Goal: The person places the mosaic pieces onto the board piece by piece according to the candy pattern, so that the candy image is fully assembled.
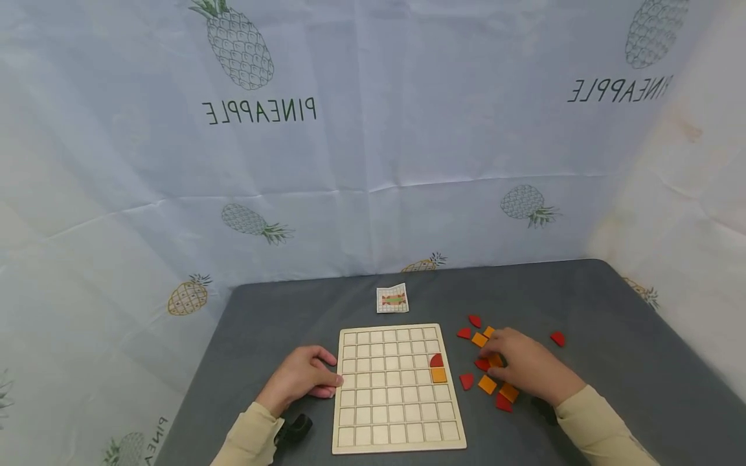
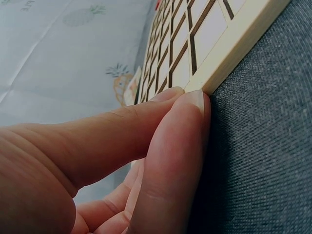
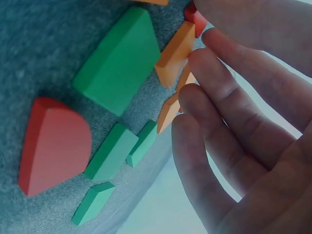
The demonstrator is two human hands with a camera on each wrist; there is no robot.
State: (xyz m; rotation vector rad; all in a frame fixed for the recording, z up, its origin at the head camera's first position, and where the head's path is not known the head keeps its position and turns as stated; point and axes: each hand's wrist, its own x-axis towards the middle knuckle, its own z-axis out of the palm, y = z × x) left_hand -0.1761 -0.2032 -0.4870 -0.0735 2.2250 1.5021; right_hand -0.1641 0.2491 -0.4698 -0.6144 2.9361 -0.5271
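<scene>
left hand [image 1: 303, 378] pinches the board [image 1: 380, 416], bottom center; right hand [image 1: 527, 362] hovers around orange tiles [image 1: 487, 384], lower right, can't tell if gripping. curtain [image 1: 350, 155] up top says "pineapple" backwards.

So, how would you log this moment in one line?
Left hand: touches wooden grid board | right hand: at loose tiles, grip unclear | on board: red quarter-circle, orange square
</scene>
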